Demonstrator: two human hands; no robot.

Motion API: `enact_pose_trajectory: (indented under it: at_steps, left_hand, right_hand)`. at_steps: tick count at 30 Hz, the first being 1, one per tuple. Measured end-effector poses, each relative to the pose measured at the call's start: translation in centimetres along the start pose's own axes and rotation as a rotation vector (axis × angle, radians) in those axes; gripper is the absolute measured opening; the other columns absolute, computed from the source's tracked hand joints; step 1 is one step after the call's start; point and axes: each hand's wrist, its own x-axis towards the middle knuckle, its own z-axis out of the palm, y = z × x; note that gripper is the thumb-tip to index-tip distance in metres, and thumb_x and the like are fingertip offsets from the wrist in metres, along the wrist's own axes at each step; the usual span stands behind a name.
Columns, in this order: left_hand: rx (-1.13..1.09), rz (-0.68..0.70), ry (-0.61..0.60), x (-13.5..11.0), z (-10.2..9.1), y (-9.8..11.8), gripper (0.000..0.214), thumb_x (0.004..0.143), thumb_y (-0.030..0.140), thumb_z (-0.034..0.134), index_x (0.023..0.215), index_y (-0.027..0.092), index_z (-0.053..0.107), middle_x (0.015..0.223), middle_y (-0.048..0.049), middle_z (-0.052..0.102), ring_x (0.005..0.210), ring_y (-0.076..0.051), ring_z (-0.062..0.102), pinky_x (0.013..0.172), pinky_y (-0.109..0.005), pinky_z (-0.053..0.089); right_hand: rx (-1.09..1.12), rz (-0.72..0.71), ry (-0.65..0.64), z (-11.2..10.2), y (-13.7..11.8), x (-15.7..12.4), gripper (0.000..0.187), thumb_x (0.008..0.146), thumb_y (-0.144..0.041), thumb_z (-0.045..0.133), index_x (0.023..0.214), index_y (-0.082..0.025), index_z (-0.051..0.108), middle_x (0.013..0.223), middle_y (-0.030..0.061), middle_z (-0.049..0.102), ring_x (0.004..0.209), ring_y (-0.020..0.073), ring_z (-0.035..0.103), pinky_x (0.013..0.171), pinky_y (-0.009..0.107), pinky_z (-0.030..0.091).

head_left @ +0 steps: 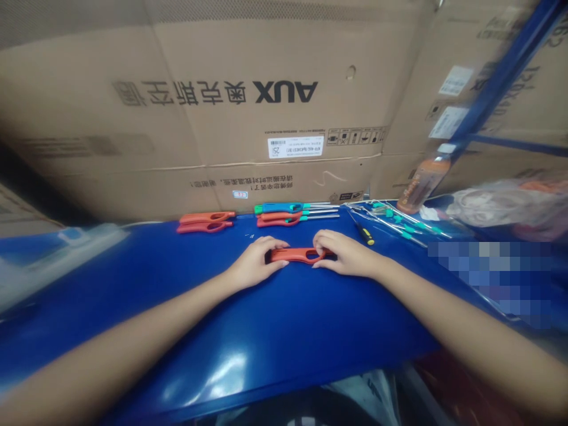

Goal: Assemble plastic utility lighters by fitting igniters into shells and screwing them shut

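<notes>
An orange plastic lighter handle [298, 255] lies flat on the blue table [248, 331], held at both ends. My left hand [256, 261] curls its fingers over the handle's left end. My right hand [341, 253] grips the right end the same way. Just behind, two orange handle shells [205, 222] lie side by side at the left. A blue and two orange long-nosed lighters with metal tubes [293, 214] lie in a row at the middle.
A yellow-and-black screwdriver [364, 233] lies right of the lighters. Several metal tubes with green ends [402, 223] are spread at the back right, beside an orange bottle [423, 180] and a crumpled plastic bag [506, 204]. Large cardboard boxes [213, 112] wall the back.
</notes>
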Motion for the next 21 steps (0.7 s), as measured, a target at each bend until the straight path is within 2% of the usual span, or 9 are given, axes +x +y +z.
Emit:
enact_pose_trajectory:
  at_steps: [3, 6, 8, 10, 13, 16, 19, 21]
  left_hand:
    - [0.004, -0.018, 0.008, 0.0, 0.0, 0.0, 0.037, 0.085, 0.035, 0.074, 0.119, 0.021, 0.069, 0.121, -0.0086, 0.072, 0.115, -0.028, 0.065, 0.105, -0.046, 0.049]
    - [0.004, -0.034, 0.024, 0.0, 0.1, 0.0, 0.039, 0.084, 0.035, 0.075, 0.120, 0.021, 0.068, 0.121, -0.0091, 0.072, 0.113, -0.028, 0.066, 0.103, -0.046, 0.050]
    - [-0.008, -0.053, 0.041, 0.0, 0.1, 0.0, 0.044, 0.083, 0.034, 0.076, 0.124, 0.020, 0.066, 0.121, -0.0096, 0.071, 0.107, -0.027, 0.068, 0.098, -0.044, 0.053]
    - [-0.009, -0.052, 0.047, 0.0, 0.1, 0.0, 0.046, 0.083, 0.032, 0.075, 0.126, 0.020, 0.064, 0.118, -0.0097, 0.071, 0.101, -0.025, 0.068, 0.093, -0.042, 0.054]
    - [0.008, -0.005, 0.027, 0.0, 0.1, 0.0, 0.039, 0.086, 0.028, 0.070, 0.123, 0.020, 0.066, 0.114, -0.0091, 0.070, 0.101, -0.024, 0.066, 0.093, -0.041, 0.054]
    - [0.008, 0.007, 0.017, 0.0, 0.0, 0.1, 0.037, 0.087, 0.032, 0.071, 0.121, 0.021, 0.067, 0.111, -0.0081, 0.070, 0.101, -0.023, 0.065, 0.093, -0.041, 0.053]
    - [-0.005, 0.011, 0.022, 0.0, 0.0, 0.0, 0.037, 0.086, 0.035, 0.074, 0.119, 0.021, 0.068, 0.106, -0.0065, 0.070, 0.097, -0.022, 0.066, 0.091, -0.040, 0.054]
    - [-0.017, 0.030, 0.022, 0.1, 0.0, -0.1, 0.039, 0.083, 0.035, 0.077, 0.118, 0.021, 0.068, 0.104, -0.0058, 0.071, 0.096, -0.022, 0.067, 0.090, -0.039, 0.054]
  right_hand:
    - [0.022, -0.022, 0.043, 0.3, -0.2, 0.0, 0.029, 0.091, -0.041, 0.069, 0.084, -0.021, 0.050, 0.095, 0.0063, 0.061, 0.084, 0.0193, 0.054, 0.076, 0.032, 0.045]
    - [0.073, -0.021, 0.166, 0.3, -0.5, 0.1, 0.027, 0.097, -0.040, 0.060, 0.080, -0.020, 0.053, 0.085, 0.0044, 0.061, 0.077, 0.0172, 0.054, 0.072, 0.030, 0.044]
    - [0.106, 0.029, 0.269, 0.1, -0.5, 0.2, 0.030, 0.099, -0.041, 0.055, 0.078, -0.020, 0.055, 0.077, 0.0029, 0.060, 0.071, 0.0157, 0.053, 0.068, 0.029, 0.043]
    - [0.180, 0.112, 0.295, -0.4, -0.4, 0.1, 0.034, 0.099, -0.044, 0.053, 0.075, -0.019, 0.056, 0.073, 0.0017, 0.060, 0.067, 0.0146, 0.053, 0.066, 0.028, 0.042]
    - [0.321, 0.220, 0.111, -0.9, 0.1, -0.2, 0.041, 0.098, -0.050, 0.049, 0.073, -0.019, 0.057, 0.067, 0.0000, 0.058, 0.063, 0.0136, 0.051, 0.061, 0.027, 0.042]
    - [0.234, 0.167, -0.068, -1.0, 0.4, -0.4, 0.039, 0.096, -0.046, 0.052, 0.070, -0.018, 0.059, 0.063, -0.0008, 0.056, 0.059, 0.0128, 0.049, 0.058, 0.026, 0.038]
    - [0.041, 0.056, -0.099, -0.5, 0.3, -0.5, 0.037, 0.092, -0.040, 0.060, 0.063, -0.019, 0.055, 0.062, -0.0015, 0.055, 0.057, 0.0117, 0.047, 0.057, 0.026, 0.034]
    - [-0.030, 0.032, -0.096, -0.3, 0.0, -0.5, 0.039, 0.091, -0.039, 0.063, 0.060, -0.019, 0.050, 0.062, -0.0021, 0.054, 0.056, 0.0113, 0.047, 0.056, 0.026, 0.032]
